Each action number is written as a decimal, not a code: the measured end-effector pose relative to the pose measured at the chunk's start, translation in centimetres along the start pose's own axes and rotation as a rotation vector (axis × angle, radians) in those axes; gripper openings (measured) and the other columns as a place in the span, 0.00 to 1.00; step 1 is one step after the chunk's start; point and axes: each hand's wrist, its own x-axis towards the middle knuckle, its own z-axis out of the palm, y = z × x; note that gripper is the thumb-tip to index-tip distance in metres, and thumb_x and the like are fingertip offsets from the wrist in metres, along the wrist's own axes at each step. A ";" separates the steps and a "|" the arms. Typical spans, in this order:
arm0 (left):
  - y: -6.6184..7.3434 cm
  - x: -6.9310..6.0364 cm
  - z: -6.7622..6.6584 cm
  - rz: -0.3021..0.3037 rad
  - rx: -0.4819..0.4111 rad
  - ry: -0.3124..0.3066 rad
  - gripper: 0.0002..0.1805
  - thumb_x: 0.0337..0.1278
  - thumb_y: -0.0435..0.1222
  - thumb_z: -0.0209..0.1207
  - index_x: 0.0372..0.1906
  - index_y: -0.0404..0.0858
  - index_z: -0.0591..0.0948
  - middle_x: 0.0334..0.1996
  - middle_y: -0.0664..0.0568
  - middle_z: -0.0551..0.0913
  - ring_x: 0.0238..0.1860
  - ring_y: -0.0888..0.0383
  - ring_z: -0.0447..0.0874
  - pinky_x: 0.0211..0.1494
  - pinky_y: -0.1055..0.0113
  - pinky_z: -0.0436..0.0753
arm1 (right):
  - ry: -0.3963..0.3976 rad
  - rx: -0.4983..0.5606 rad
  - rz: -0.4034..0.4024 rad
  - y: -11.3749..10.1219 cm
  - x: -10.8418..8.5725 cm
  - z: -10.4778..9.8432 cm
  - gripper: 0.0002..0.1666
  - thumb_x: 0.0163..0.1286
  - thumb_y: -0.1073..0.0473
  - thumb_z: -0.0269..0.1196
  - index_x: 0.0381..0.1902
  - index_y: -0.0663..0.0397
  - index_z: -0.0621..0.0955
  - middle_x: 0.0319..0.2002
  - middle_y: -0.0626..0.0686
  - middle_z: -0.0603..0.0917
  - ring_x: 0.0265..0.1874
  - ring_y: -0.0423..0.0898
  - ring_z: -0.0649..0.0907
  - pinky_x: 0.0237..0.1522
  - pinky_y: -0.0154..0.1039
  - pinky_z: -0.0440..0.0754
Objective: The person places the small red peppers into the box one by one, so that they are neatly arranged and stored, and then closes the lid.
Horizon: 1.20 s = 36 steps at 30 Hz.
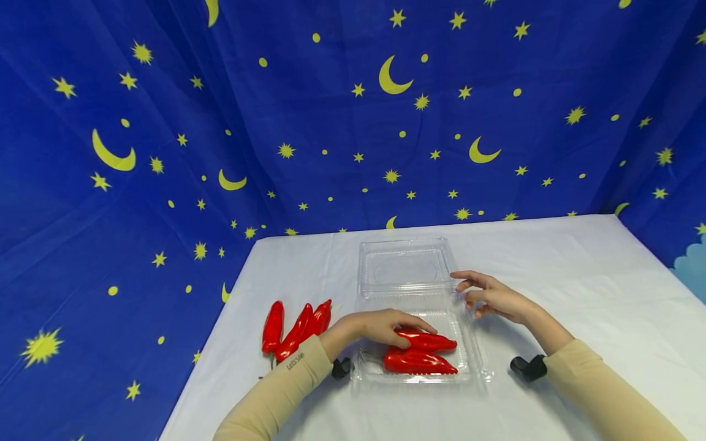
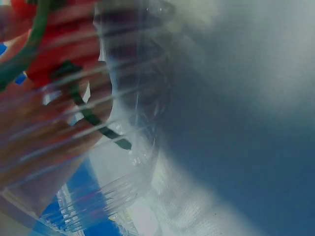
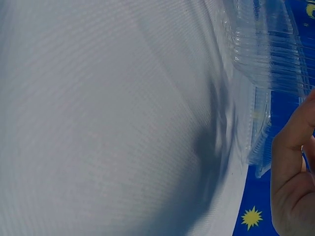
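Observation:
A clear plastic clamshell box (image 1: 473, 343) lies unfolded on the table, its lid (image 1: 405, 245) on the far side. Inside the near half are two glossy long red peppers, lying side by side. My left hand (image 1: 380, 326) reaches into this half and holds the farther red pepper (image 1: 432, 342) between thumb and fingers. Nearer to me lies the other red pepper (image 1: 420, 362). Through the clear wall, the left wrist view shows a green pepper stem (image 2: 93, 118) beside the hand. By the lid's right edge is my right hand (image 1: 499, 300), fingers loosely bent, holding nothing.
Three more red peppers (image 1: 273, 327) lie on the white-covered table (image 1: 551, 263), left of the box and partly behind my left sleeve. A blue curtain (image 1: 331, 98) with yellow moons and stars hangs behind and at the sides. Black camera mounts (image 1: 528, 369) sit under both wrists.

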 end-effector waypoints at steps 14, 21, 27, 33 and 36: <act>0.1 -0.5 0.2 -0.049 0.032 0.017 0.28 0.58 0.34 0.57 0.66 0.47 0.70 0.56 0.61 0.74 0.52 0.68 0.69 0.56 0.72 0.69 | -0.018 0.000 0.002 -0.1 0.4 0.4 0.35 0.67 0.67 0.53 0.69 0.67 0.55 0.51 0.65 0.66 0.28 0.45 0.76 0.26 0.35 0.80; 0.5 -1.0 0.0 -0.048 0.126 0.039 0.29 0.61 0.36 0.56 0.68 0.47 0.68 0.59 0.57 0.73 0.56 0.67 0.69 0.60 0.70 0.67 | -0.009 -0.003 0.001 -0.1 0.4 0.5 0.35 0.67 0.67 0.53 0.69 0.67 0.56 0.51 0.66 0.66 0.28 0.46 0.76 0.26 0.36 0.80; 1.5 -1.8 -0.8 0.032 0.252 0.094 0.28 0.63 0.39 0.55 0.68 0.42 0.68 0.63 0.52 0.71 0.62 0.62 0.67 0.63 0.68 0.65 | 0.004 -0.020 0.015 -0.2 0.3 0.4 0.35 0.67 0.67 0.53 0.70 0.66 0.56 0.53 0.68 0.66 0.29 0.46 0.76 0.27 0.38 0.80; 3.6 -3.8 -2.3 0.065 0.289 0.189 0.29 0.63 0.41 0.56 0.68 0.42 0.67 0.63 0.51 0.71 0.63 0.60 0.65 0.65 0.64 0.63 | 0.014 -0.013 0.016 -0.5 0.0 0.2 0.35 0.66 0.68 0.53 0.69 0.67 0.56 0.53 0.69 0.65 0.29 0.45 0.76 0.27 0.37 0.80; 4.5 -5.1 -3.0 0.073 0.296 0.253 0.28 0.63 0.41 0.56 0.68 0.45 0.67 0.64 0.53 0.70 0.63 0.59 0.66 0.65 0.63 0.64 | 0.001 -0.008 0.008 -0.5 -0.1 0.2 0.35 0.67 0.68 0.53 0.69 0.67 0.56 0.53 0.69 0.65 0.29 0.46 0.76 0.26 0.37 0.80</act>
